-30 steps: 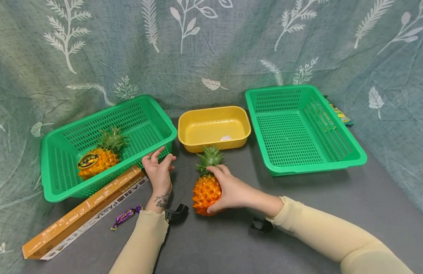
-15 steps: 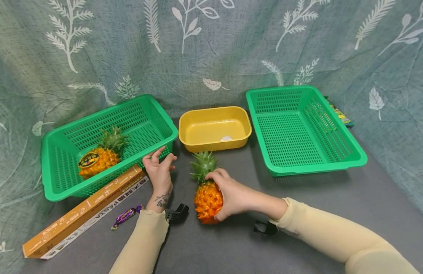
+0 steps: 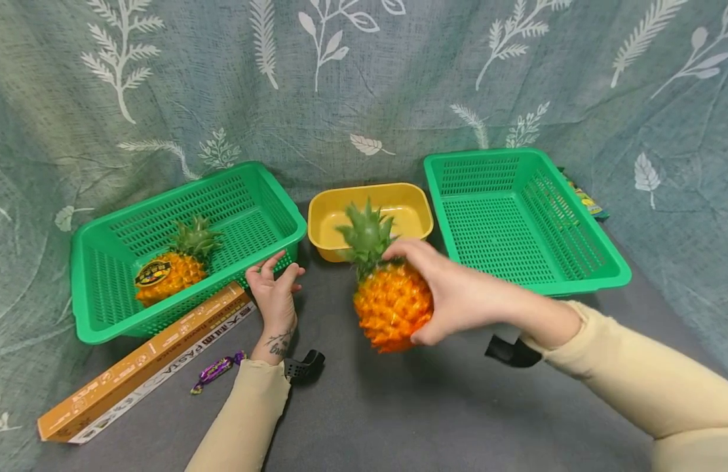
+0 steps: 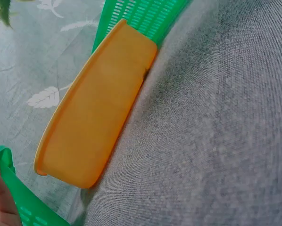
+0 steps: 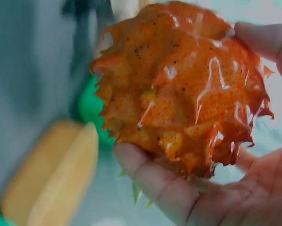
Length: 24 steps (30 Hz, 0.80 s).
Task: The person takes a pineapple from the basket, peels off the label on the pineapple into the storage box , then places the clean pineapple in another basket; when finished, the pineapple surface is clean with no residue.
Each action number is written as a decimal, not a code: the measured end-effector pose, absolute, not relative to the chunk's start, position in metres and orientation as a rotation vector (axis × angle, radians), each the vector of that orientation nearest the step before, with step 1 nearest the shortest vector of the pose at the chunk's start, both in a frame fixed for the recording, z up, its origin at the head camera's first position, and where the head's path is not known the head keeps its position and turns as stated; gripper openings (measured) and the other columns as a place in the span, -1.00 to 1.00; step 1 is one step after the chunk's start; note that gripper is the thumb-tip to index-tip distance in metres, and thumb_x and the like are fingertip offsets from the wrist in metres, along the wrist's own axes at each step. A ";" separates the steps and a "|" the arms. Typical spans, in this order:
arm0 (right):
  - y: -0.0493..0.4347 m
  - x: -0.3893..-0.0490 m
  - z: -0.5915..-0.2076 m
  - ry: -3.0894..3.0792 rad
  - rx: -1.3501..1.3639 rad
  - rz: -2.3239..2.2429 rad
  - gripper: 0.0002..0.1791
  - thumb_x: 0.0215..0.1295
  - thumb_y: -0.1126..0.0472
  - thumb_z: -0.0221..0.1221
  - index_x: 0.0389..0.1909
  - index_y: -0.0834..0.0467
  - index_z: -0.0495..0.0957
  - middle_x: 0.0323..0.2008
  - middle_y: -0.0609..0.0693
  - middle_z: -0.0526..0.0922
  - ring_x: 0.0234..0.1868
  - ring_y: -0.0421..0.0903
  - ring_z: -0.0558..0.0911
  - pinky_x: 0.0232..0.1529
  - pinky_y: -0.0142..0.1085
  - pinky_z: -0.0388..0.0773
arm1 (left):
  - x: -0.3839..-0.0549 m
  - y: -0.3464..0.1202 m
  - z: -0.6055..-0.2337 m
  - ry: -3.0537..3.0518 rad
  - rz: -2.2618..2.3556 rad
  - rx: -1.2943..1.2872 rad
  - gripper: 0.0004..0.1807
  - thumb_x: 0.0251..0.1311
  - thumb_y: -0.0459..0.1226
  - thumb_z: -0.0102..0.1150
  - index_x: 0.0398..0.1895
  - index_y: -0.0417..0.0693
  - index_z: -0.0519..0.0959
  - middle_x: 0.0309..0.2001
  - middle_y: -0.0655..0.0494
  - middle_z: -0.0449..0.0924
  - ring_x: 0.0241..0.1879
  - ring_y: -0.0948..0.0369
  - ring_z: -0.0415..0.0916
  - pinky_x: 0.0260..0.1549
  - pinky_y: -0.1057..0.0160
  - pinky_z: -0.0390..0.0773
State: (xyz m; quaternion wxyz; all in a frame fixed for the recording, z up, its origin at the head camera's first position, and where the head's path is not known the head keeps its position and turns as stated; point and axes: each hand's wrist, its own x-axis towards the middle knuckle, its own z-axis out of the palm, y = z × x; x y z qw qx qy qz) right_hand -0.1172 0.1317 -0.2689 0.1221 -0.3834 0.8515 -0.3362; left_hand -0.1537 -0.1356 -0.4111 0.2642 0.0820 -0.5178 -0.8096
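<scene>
My right hand grips a small orange pineapple by its side, thumb low and fingers near the crown. The fruit is raised over the dark tabletop, its green leaves overlapping the yellow tub in the head view. Up close in the right wrist view, the spiky glossy skin of the pineapple sits between thumb and fingers. My left hand holds nothing; its fingers are loosely bent beside the left green basket. Another pineapple with a black label lies inside that basket.
A second green basket stands at the right, with a green packet behind it. A long orange pasta box leans along the left basket's front. A purple wrapped candy lies near the left forearm. A patterned curtain hangs behind.
My right hand has lifted the pineapple off the table and carried it up and to the right, after a slight shift toward me. The left hand has stayed in place.
</scene>
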 end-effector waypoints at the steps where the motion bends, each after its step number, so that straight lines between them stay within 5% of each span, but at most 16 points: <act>1: 0.138 -0.124 -0.259 2.517 -1.118 -0.976 0.02 -0.44 0.26 0.43 0.19 0.07 0.13 0.19 0.01 0.16 0.04 -0.06 0.38 -0.02 -0.19 0.45 | -0.154 -0.136 -0.411 -1.398 -2.191 0.222 -0.57 0.08 -0.54 0.07 -0.19 -0.05 0.08 -0.05 0.04 0.45 -0.60 0.30 0.55 -0.72 0.42 0.44; 11: 0.203 -0.223 -0.204 2.762 -0.953 -0.812 0.00 -0.26 0.43 0.36 0.26 0.25 0.02 0.22 0.24 0.04 0.10 0.14 0.26 0.06 0.02 0.32 | -0.154 -0.136 -0.410 -1.407 -2.188 0.235 -0.56 0.06 -0.55 0.07 -0.20 -0.04 0.07 -0.01 -0.01 0.44 -0.60 0.29 0.55 -0.73 0.41 0.43; 17: 0.229 -0.268 -0.221 2.667 -0.755 -0.677 0.02 -0.16 0.42 0.31 0.33 0.27 -0.09 0.23 0.32 -0.01 0.12 0.20 0.22 0.05 0.05 0.31 | -0.152 -0.137 -0.411 -1.415 -2.186 0.249 -0.57 0.08 -0.56 0.06 -0.18 -0.07 0.07 -0.05 0.06 0.44 -0.61 0.32 0.54 -0.72 0.41 0.43; 24: 0.242 -0.289 -0.257 2.599 -0.679 -0.574 0.00 -0.24 0.43 0.29 0.29 0.33 -0.04 0.11 0.32 0.15 0.05 0.17 0.30 0.01 0.00 0.34 | -0.153 -0.137 -0.412 -1.401 -2.196 0.226 -0.58 0.08 -0.56 0.06 -0.20 -0.08 0.07 -0.04 0.03 0.44 -0.61 0.31 0.54 -0.72 0.41 0.43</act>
